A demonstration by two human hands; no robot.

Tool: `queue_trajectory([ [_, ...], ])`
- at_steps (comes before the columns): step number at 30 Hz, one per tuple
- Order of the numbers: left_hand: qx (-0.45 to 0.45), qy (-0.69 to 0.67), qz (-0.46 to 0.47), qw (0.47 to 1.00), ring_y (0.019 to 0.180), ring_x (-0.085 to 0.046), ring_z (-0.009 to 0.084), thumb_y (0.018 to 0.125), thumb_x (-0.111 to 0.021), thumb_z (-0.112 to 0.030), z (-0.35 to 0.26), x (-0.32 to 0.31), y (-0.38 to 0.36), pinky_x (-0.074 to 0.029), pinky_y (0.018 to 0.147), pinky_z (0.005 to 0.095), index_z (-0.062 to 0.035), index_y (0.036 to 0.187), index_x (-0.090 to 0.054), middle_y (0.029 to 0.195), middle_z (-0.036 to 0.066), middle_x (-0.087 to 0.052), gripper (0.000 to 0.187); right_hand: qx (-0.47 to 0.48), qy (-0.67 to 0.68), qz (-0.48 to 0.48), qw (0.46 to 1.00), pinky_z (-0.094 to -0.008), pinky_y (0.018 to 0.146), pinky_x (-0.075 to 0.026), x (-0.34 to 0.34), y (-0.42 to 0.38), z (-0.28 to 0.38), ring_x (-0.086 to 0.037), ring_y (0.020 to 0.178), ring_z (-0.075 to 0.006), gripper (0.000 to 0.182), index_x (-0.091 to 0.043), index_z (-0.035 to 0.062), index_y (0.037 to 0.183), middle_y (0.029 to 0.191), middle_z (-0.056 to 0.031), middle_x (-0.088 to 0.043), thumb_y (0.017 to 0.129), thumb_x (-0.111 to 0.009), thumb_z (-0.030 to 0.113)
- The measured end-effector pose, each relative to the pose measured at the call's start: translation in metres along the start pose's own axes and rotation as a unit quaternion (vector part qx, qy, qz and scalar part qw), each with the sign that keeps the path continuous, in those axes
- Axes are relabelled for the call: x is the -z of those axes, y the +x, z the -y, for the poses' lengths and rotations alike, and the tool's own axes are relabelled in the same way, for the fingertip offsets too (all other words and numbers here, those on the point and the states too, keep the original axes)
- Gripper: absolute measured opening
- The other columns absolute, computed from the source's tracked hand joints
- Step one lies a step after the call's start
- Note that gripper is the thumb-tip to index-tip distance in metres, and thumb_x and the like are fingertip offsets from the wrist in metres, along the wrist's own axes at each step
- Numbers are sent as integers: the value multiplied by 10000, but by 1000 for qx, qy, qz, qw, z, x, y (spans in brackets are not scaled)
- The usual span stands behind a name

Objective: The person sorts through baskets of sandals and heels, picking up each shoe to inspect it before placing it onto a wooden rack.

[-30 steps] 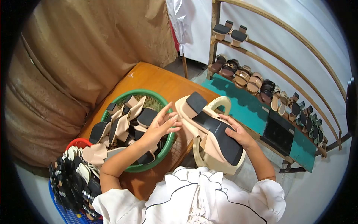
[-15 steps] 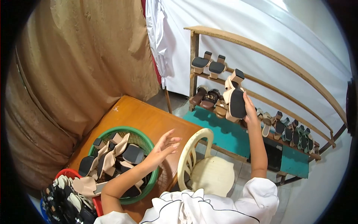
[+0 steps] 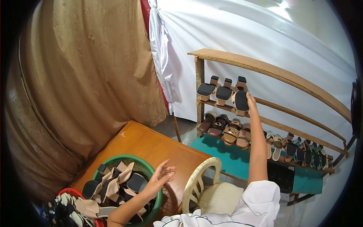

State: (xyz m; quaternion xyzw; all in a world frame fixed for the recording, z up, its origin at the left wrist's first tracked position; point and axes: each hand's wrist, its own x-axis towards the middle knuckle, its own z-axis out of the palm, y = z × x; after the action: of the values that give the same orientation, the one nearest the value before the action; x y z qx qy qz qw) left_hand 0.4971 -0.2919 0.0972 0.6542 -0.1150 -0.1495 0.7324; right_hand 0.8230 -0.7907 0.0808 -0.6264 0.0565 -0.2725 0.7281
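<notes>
My right hand (image 3: 251, 103) grips a beige heeled sandal (image 3: 241, 100) by its side, with the black sole facing me and the heel up. It is at the middle rail of the wooden rack (image 3: 272, 123), beside two similar sandals (image 3: 224, 93) leaning there. Over the right rim of the green basket (image 3: 155, 204), my left hand (image 3: 162, 178) hangs with fingers apart and nothing in it. Several beige sandals with black soles (image 3: 111, 187) fill that basket, partly covered by my left forearm.
On the lower rail stand brown slides (image 3: 231, 132) and green sandals (image 3: 315, 155). A cream plastic chair (image 3: 219, 196) stands between the wooden table (image 3: 166, 142) and the rack. A red basket (image 3: 72, 191) of black and white footwear is at lower left. Brown cloth (image 3: 83, 68) hangs behind the table.
My right hand has carried the sandal forward to the rack's middle rail, beside the two others. My left hand stays open near the basket. The view has tilted upward.
</notes>
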Motion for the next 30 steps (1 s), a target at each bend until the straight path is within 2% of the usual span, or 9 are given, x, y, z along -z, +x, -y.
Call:
queue_trajectory([
  [1, -2, 0, -1, 1000, 1077, -457, 171, 879, -483, -138, 0, 0, -2, -395, 882, 297, -73, 1357, -192, 1213, 112, -443, 563, 16, 13, -18, 1000, -278, 629, -538, 0, -2, 4, -631, 776, -187, 453, -532, -10, 1031, 928, -129, -613, 871, -480, 411],
  [5, 3, -24, -4, 1000, 1123, -429, 196, 880, -491, -148, 5, 8, -7, -367, 897, 322, -72, 1359, -179, 1231, 123, -419, 576, -30, 52, -4, 998, -313, 800, -454, -5, -28, 38, -560, 961, -210, 562, -470, -52, 1156, 1077, -139, -565, 846, -536, 411],
  [9, 8, -23, -16, 1000, 1120, -432, 197, 879, -488, -151, 4, 6, -11, -364, 896, 318, -75, 1359, -181, 1234, 121, -420, 575, -81, 99, -37, 991, -335, 778, -464, -3, -26, 36, -566, 946, -218, 580, -433, -46, 1193, 1063, -135, -568, 850, -527, 413],
  [15, 9, -33, -29, 999, 1110, -443, 193, 878, -490, -151, 3, 6, -11, -372, 887, 307, -75, 1359, -184, 1230, 122, -425, 574, -37, 51, -84, 995, -361, 725, -490, 0, 11, -2, -573, 938, -219, 518, -459, -3, 1170, 1093, -112, -550, 863, -505, 411],
  [18, 11, -41, -33, 999, 1104, -453, 195, 878, -489, -141, 4, 5, -12, -395, 871, 298, -63, 1357, -183, 1228, 130, -427, 574, -54, 77, -65, 994, -384, 796, -453, -3, 16, -12, -532, 1021, -244, 578, -425, -4, 1217, 1159, -128, -519, 860, -487, 447],
  [24, 16, -55, -62, 996, 1045, -499, 217, 878, -460, -106, 12, 6, -17, -438, 850, 327, -53, 1356, -173, 1213, 159, -428, 561, -32, -66, -56, 996, -410, 918, -344, 2, 2, 1, -416, 1157, -284, 677, -359, -1, 1284, 1267, -164, -438, 853, -445, 513],
  [25, 15, -57, -69, 996, 1038, -504, 227, 876, -450, -97, 13, 6, -18, -446, 848, 339, -52, 1357, -169, 1210, 166, -426, 558, -87, -26, -75, 993, -410, 925, -340, 0, -3, 6, -410, 1159, -288, 675, -366, -10, 1276, 1270, -173, -431, 858, -429, 515],
  [27, 5, -68, -76, 995, 1034, -511, 233, 875, -439, -83, 15, 7, -19, -452, 840, 338, -50, 1353, -175, 1204, 169, -428, 547, -109, 12, -64, 992, -419, 940, -322, -1, -8, 9, -390, 1166, -327, 657, -335, -10, 1293, 1290, -199, -391, 872, -405, 489],
  [30, -19, -49, -99, 994, 1030, -519, 232, 872, -440, -88, 17, 9, -24, -454, 835, 329, -55, 1349, -192, 1199, 161, -436, 538, 2, -183, -305, 934, -462, 931, -321, -24, -21, 8, -360, 1154, -415, 580, -346, -11, 1269, 1255, -247, -374, 846, -483, 362],
])
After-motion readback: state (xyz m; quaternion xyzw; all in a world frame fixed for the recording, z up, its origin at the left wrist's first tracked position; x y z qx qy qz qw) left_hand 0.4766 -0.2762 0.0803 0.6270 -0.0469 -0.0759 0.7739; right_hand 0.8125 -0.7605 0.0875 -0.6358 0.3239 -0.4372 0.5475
